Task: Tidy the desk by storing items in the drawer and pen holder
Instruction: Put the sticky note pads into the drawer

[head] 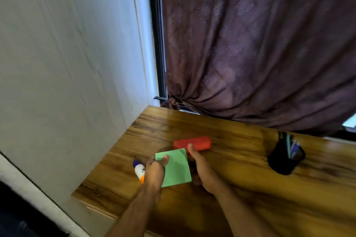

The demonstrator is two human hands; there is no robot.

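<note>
On the desk (240,188), a green paper (176,169) is pinched at its left edge by the left hand (155,171) and at its right edge by the right hand (202,169). A red case (194,142) lies just behind the paper, a pen holder (285,158) well right of it, a glue bottle (139,171) just left.

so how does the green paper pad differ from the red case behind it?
The flat, square green paper pad is held in both hands; the rounded, oblong red case lies on the wooden desk, no fingers curled round it. The pad is nearer the camera. Both are single-coloured.
</note>
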